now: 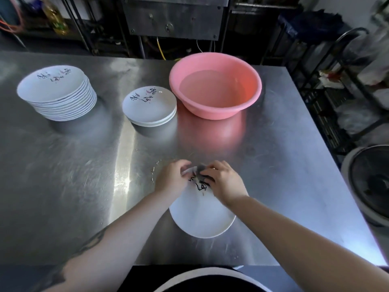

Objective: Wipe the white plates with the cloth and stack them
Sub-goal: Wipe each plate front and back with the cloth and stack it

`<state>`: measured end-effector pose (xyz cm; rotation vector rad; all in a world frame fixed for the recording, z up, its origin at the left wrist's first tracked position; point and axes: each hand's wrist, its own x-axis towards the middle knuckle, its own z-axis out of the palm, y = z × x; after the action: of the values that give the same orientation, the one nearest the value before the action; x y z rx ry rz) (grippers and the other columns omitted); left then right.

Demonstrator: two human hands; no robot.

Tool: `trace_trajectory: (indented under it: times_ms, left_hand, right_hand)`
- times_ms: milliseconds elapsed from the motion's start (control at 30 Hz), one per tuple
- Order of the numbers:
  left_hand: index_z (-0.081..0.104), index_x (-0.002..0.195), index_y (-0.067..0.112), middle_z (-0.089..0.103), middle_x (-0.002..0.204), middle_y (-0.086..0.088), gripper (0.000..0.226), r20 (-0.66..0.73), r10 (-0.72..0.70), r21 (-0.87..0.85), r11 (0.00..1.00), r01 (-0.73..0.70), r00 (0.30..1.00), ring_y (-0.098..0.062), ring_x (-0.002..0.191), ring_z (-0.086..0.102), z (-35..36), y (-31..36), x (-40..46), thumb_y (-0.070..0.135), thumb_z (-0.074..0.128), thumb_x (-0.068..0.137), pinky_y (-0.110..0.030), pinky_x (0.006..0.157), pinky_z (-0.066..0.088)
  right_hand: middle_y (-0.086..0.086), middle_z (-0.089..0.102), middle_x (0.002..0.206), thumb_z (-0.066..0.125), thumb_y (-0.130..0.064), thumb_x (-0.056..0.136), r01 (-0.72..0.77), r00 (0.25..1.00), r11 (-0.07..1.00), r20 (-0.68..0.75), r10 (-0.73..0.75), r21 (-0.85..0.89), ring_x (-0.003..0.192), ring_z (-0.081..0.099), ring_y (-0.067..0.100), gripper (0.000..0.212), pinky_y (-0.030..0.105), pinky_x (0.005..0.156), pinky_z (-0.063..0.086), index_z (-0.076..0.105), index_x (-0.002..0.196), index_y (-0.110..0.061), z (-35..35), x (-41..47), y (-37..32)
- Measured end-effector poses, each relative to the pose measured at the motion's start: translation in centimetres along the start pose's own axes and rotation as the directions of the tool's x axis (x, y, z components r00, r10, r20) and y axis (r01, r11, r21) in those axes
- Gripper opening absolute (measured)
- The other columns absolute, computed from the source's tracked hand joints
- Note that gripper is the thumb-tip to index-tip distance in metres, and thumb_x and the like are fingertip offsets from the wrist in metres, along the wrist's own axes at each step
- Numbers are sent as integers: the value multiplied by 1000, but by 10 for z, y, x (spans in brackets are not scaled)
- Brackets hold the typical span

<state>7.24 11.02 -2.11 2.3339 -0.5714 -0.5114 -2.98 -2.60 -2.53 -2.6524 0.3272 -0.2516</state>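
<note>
A white plate [202, 216] with black brush lettering is tilted in front of me over the steel table [73, 165]. My left hand [171, 179] grips its far left rim. My right hand [223, 182] holds a small grey cloth [201, 170] pressed on the plate's far part near the lettering. A tall stack of white plates [57, 93] stands at the far left. A short stack of white plates [149, 106] stands at the middle back.
A pink basin [215, 84] holding water sits right of the short stack. Water drops lie on the table left of my hands. A wire rack with bags [347, 81] and a dark round pot [370, 182] stand off the table's right edge.
</note>
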Motion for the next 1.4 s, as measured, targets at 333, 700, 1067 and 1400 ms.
trace_trajectory:
  times_ms: [333,700,1067,1400]
  left_hand:
    - [64,91,19,68,88,4,8,21,-174,-1,985,174,985,-16,80,62,6,-24,-15,13,68,87,-29,69,46]
    - [60,85,20,64,73,7,22,64,-111,-109,987,117,992,-16,71,63,8,-17,-4,9,78,79,-15,54,43]
    - [66,98,17,70,97,-2,11,168,-91,142,988,67,982,-26,95,65,-1,0,8,18,69,88,-33,80,51]
    - [61,87,21,68,79,5,24,277,-133,132,986,100,952,-17,75,65,-6,-14,-14,28,80,73,-28,64,48]
  right_hand:
    - [-2,64,85,71,-18,86,-103,991,994,-85,100,-34,81,56,26,12,39,53,52,78,93,-24,9,-12,18]
    - [-13,67,93,74,-23,83,-65,997,998,-54,64,-24,86,59,19,8,28,58,52,77,88,-29,13,-6,11]
    - [-14,67,104,69,-15,86,21,1000,999,7,-20,-37,93,57,19,17,19,70,42,76,95,-28,18,-3,8]
    - [-13,66,98,67,-13,86,-110,992,994,-58,109,-14,91,55,18,16,29,61,49,76,91,-26,9,-12,18]
